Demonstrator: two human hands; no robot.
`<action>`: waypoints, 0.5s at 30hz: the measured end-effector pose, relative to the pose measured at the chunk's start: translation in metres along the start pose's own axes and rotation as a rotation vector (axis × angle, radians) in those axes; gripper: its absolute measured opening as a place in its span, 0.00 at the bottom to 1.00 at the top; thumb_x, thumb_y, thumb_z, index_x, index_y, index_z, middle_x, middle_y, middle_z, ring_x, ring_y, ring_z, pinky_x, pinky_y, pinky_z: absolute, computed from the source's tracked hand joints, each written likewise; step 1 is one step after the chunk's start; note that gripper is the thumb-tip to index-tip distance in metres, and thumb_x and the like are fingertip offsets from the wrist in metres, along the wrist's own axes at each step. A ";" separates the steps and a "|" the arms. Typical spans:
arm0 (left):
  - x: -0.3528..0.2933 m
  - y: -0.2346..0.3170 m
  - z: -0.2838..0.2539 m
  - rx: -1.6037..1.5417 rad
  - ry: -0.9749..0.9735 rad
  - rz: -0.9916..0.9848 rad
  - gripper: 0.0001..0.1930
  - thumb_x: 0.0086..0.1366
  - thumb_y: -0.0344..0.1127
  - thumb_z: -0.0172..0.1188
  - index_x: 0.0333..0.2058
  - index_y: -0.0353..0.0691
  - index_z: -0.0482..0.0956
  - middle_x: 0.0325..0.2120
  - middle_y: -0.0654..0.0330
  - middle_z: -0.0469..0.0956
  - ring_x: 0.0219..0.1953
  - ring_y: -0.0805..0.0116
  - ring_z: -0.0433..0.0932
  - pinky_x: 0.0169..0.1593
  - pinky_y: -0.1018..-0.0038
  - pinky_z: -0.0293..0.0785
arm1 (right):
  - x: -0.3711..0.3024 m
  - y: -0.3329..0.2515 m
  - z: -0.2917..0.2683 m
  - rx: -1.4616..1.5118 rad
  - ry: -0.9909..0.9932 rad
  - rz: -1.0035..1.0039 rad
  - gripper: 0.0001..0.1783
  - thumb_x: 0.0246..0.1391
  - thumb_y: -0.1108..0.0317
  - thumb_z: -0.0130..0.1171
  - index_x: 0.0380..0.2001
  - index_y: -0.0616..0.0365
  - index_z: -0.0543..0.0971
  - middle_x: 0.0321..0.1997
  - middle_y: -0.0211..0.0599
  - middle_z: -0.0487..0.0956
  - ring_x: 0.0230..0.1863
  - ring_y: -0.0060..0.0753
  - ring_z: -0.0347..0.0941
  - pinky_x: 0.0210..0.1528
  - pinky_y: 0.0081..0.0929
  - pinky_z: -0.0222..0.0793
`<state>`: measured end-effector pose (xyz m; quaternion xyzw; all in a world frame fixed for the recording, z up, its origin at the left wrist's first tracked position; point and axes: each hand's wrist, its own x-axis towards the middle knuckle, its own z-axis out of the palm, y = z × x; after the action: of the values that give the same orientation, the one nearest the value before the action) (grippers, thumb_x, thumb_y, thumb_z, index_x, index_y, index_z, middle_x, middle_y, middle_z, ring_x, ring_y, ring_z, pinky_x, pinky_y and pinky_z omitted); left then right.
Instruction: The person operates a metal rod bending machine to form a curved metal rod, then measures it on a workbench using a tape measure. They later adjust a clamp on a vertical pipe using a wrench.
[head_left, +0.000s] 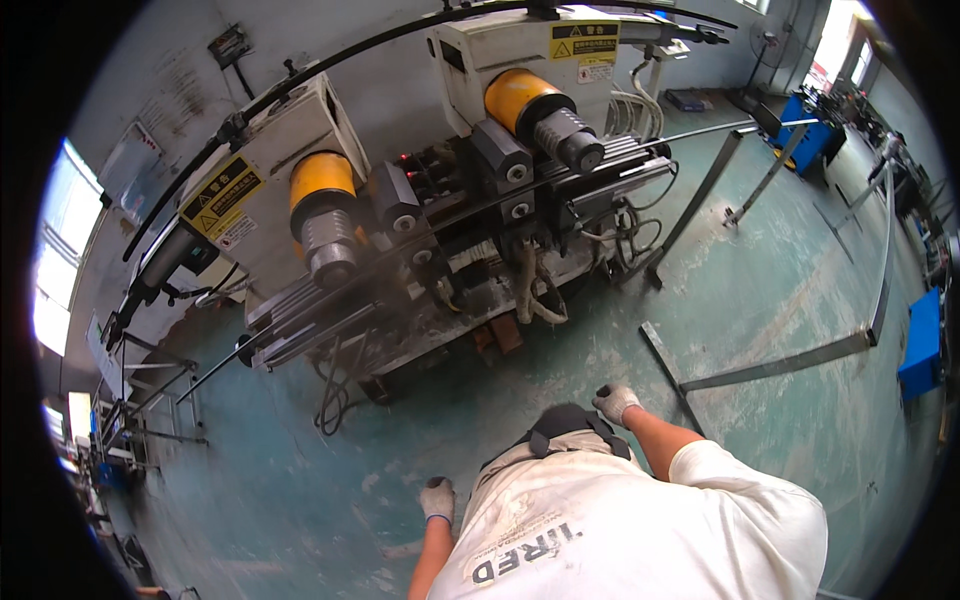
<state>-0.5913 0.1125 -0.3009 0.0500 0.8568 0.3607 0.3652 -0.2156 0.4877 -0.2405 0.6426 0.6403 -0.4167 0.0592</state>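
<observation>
Both my hands wear pale work gloves and hang low beside my body, touching nothing. My left hand (pixel 437 498) is loosely curled, and nothing sticks out of it. Farther forward and to the right, my right hand (pixel 615 402) makes a loose fist, also with nothing showing. Ahead stands a large two-headed machine (pixel 440 310) with yellow-and-grey motor cylinders, the left one (pixel 323 185) and the right one (pixel 530 100). A long thin dark bar (pixel 480 207) lies across its front rollers. My white shirt (pixel 650 530) and a dark waist pouch (pixel 560 425) fill the lower middle.
A metal floor frame (pixel 780 368) lies to my right, its leg near my right hand. Steel support posts (pixel 700 195) stand beside the machine. Cables (pixel 333 395) dangle to the green floor (pixel 330 490). Blue equipment (pixel 920 345) stands far right; a rack (pixel 150 400) stands left.
</observation>
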 end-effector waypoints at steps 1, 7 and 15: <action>0.003 -0.006 0.006 -0.089 0.017 -0.038 0.15 0.70 0.37 0.65 0.47 0.33 0.91 0.32 0.52 0.90 0.31 0.62 0.88 0.38 0.61 0.83 | 0.004 0.001 -0.006 -0.031 -0.021 0.000 0.29 0.63 0.51 0.72 0.60 0.58 0.89 0.63 0.56 0.90 0.67 0.59 0.86 0.71 0.47 0.80; -0.049 -0.008 0.052 -0.108 0.011 -0.184 0.13 0.69 0.33 0.66 0.48 0.33 0.90 0.33 0.49 0.90 0.35 0.55 0.91 0.36 0.60 0.85 | 0.033 0.056 -0.049 0.001 -0.043 0.054 0.30 0.64 0.50 0.74 0.62 0.57 0.89 0.63 0.56 0.90 0.67 0.57 0.86 0.71 0.46 0.80; -0.127 0.040 0.097 0.498 -0.135 0.010 0.21 0.69 0.45 0.65 0.54 0.40 0.92 0.49 0.34 0.90 0.57 0.33 0.88 0.61 0.50 0.84 | 0.015 0.146 -0.077 -0.099 -0.007 0.221 0.28 0.63 0.51 0.75 0.60 0.57 0.90 0.61 0.53 0.91 0.65 0.56 0.87 0.68 0.46 0.82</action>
<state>-0.4416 0.1542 -0.2462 0.1664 0.8925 0.1362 0.3964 -0.0558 0.5209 -0.2667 0.7040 0.5852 -0.3779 0.1384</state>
